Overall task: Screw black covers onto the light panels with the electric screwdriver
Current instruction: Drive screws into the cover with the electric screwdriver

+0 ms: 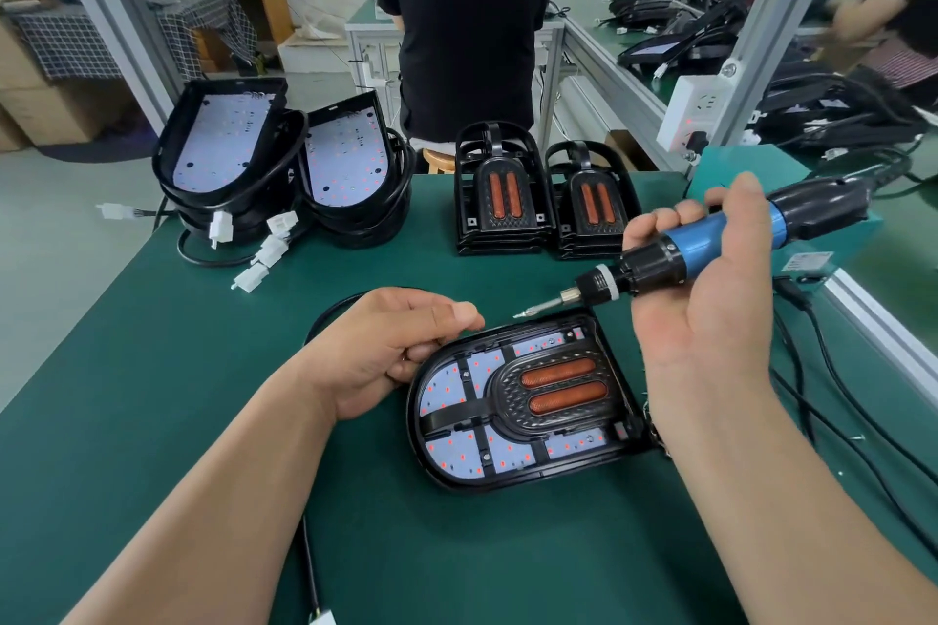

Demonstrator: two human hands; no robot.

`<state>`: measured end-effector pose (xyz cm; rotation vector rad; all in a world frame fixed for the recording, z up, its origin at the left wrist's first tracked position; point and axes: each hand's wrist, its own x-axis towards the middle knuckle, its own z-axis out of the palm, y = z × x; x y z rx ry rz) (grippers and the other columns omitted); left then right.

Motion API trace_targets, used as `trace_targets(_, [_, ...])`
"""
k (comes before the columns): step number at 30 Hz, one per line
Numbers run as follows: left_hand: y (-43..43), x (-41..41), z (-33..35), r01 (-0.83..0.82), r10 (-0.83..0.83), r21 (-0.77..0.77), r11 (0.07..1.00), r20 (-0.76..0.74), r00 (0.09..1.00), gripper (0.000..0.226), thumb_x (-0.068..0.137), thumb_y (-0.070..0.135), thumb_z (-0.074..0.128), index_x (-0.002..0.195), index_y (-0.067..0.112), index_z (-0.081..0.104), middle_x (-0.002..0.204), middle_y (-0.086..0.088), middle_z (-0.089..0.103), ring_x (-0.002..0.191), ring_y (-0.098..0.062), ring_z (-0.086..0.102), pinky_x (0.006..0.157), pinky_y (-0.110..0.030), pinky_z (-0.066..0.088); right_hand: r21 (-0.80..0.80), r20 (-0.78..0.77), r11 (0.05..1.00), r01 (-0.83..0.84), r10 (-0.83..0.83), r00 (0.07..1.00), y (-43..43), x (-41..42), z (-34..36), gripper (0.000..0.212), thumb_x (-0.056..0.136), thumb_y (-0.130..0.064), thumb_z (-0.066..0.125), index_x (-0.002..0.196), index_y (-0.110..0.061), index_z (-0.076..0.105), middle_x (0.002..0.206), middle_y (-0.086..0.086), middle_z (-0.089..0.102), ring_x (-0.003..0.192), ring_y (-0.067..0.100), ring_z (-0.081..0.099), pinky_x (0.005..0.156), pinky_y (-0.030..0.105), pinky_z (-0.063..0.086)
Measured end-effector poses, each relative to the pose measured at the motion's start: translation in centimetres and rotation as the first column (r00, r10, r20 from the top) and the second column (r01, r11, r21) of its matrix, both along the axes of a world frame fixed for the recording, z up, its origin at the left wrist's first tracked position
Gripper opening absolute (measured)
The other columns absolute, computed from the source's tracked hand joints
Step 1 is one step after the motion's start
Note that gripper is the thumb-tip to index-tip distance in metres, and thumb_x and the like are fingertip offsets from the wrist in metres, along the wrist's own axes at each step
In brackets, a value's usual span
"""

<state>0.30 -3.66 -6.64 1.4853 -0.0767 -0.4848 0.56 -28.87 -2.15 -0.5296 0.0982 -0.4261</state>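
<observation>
A light panel (457, 452) lies flat on the green table in front of me, with a black cover (553, 393) with two orange strips seated on it. My left hand (391, 350) grips the panel's far left rim, fingers curled over the edge. My right hand (710, 299) holds the blue and black electric screwdriver (710, 244) above the panel's right end, palm up. Its bit (533, 311) points left and hovers just over the cover's far corner, not touching.
Two stacks of uncovered light panels (284, 162) with cables and white connectors stand at the back left. Two stacks of black covers (538, 198) stand at the back middle. Black cables (837, 396) trail along the right edge. A person in black (464, 41) stands beyond the table.
</observation>
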Motion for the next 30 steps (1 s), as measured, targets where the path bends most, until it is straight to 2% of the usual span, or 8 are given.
trace_targets(2, [-0.1,-0.2,0.1,0.024,-0.026,0.060,0.998,0.026,0.999,0.044,0.084,0.038,0.080,0.105,-0.001,0.079,0.061,0.000,0.043,0.055,-0.012,0.028,0.045,-0.017,0.023,-0.009,0.021,1.000,-0.017,0.017,1.000,-1.2,-0.6,0.0,0.021,0.100,-0.027,0.074,0.103,-0.013,0.058,0.081,0.002,0.058,0.070,0.016,0.057,0.082,0.036,0.057])
trace_targets(5, [-0.4,-0.5,0.5,0.029,-0.032,0.101,0.994,0.025,0.999,0.048,0.080,0.034,0.089,0.104,-0.005,0.076,0.082,-0.015,0.070,0.064,-0.021,0.046,0.053,-0.025,0.026,-0.035,0.037,0.999,-0.027,0.028,0.999,-2.8,-1.5,-0.2,0.018,0.101,-0.026,0.072,0.101,-0.013,0.059,0.080,0.001,0.057,0.070,0.015,0.056,0.082,0.035,0.056])
trace_targets(8, [-0.7,-0.7,0.8,0.024,-0.025,0.097,0.995,0.005,1.000,0.043,0.073,0.034,0.086,0.098,-0.001,0.078,0.082,-0.014,0.076,0.057,-0.014,0.062,0.046,-0.018,0.042,-0.054,0.033,0.998,-0.030,0.032,0.999,-3.9,-2.2,-0.7,0.017,0.104,-0.026,0.068,0.101,-0.014,0.056,0.080,0.000,0.054,0.069,0.014,0.055,0.081,0.033,0.054])
trace_targets(10, [-0.7,-0.7,0.9,0.045,-0.047,0.138,0.989,0.009,0.999,0.039,0.073,0.030,0.091,0.099,0.004,0.080,0.088,-0.016,0.078,0.065,-0.018,0.069,0.050,-0.020,0.051,-0.055,0.023,0.998,-0.035,0.037,0.999,-4.5,-2.6,-1.0,0.017,0.104,-0.026,0.066,0.101,-0.013,0.056,0.080,-0.001,0.053,0.070,0.014,0.053,0.080,0.032,0.053])
trace_targets(12, [-0.5,-0.7,1.0,0.058,-0.063,0.188,0.981,0.021,0.998,0.034,0.074,0.028,0.092,0.100,0.008,0.082,0.093,-0.017,0.079,0.070,-0.019,0.071,0.053,-0.021,0.052,-0.050,0.019,0.998,-0.046,0.047,0.999,-4.9,-2.8,-1.2,0.016,0.104,-0.026,0.066,0.101,-0.013,0.056,0.080,-0.001,0.052,0.070,0.014,0.052,0.080,0.032,0.053])
trace_targets(16, [-0.2,-0.7,1.0,0.021,-0.036,0.246,0.969,0.058,0.998,0.031,0.069,0.030,0.092,0.094,0.014,0.083,0.088,-0.014,0.079,0.066,-0.017,0.070,0.049,-0.020,0.047,-0.073,0.052,0.993,-0.092,0.096,0.994,-5.4,-3.0,-1.1,0.014,0.104,-0.026,0.064,0.102,-0.015,0.056,0.081,-0.001,0.051,0.071,0.013,0.051,0.076,0.029,0.050])
trace_targets(25, [0.0,-0.5,0.8,-0.035,-0.002,0.258,0.965,0.141,0.990,0.042,0.062,0.042,0.090,0.091,0.012,0.083,0.088,-0.013,0.079,0.072,-0.021,0.072,0.059,-0.028,0.053,-0.275,0.100,0.947,-0.168,0.202,0.974,-5.5,-3.4,-0.6,0.009,0.106,-0.027,0.056,0.105,-0.019,0.059,0.079,-0.003,0.050,0.070,0.013,0.046,0.070,0.028,0.048])
trace_targets(30, [-0.1,-0.4,0.7,-0.026,-0.007,0.244,0.969,0.133,0.991,0.028,0.071,0.030,0.087,0.090,0.009,0.082,0.088,-0.014,0.079,0.073,-0.023,0.072,0.062,-0.029,0.055,-0.379,0.104,0.910,-0.168,0.222,0.969,-5.3,-3.5,-0.5,0.009,0.105,-0.024,0.051,0.105,-0.021,0.060,0.077,-0.004,0.051,0.069,0.014,0.048,0.069,0.029,0.048])
